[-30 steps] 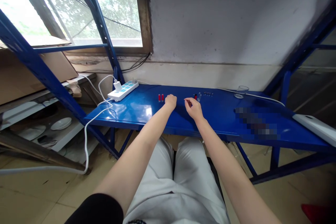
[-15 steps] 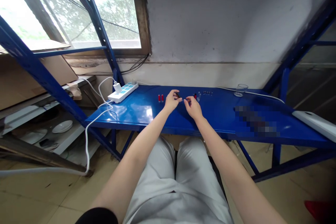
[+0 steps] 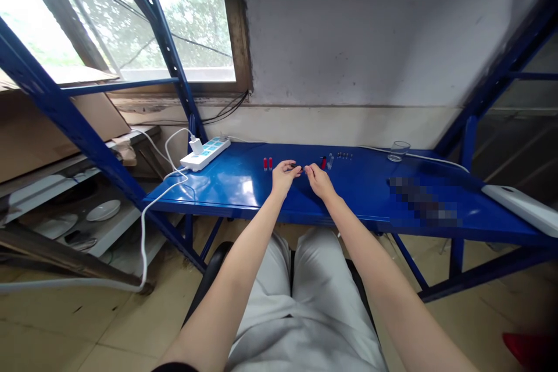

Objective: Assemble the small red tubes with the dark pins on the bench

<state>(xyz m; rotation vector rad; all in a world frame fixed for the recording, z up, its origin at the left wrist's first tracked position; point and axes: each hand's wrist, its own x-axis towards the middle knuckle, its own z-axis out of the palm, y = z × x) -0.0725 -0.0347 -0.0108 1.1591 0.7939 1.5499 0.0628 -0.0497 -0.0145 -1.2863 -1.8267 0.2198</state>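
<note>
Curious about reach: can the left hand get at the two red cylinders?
Probably yes: the left hand is near the two red cylinders, with nothing visible between, though it seems to hold a dark object.

Daylight entered through the window (image 3: 196, 23) beyond the back left corner of the table (image 3: 218, 189), its panes partly overexposed to white. Glare marked the table's left half, with a bright patch near the front edge. The wall (image 3: 344, 35) dimmed toward the right; the shelves (image 3: 114, 236) past the left edge were shaded. Darker tone lay below the left hand (image 3: 283, 179) and right hand (image 3: 320, 180); the dark object (image 3: 294, 166) there was poorly resolved. Pixelation (image 3: 422, 200) covered an area near the right front. Wide-angle distortion splayed the blue posts (image 3: 162, 26) and stretched the forearms (image 3: 246, 261).
</note>
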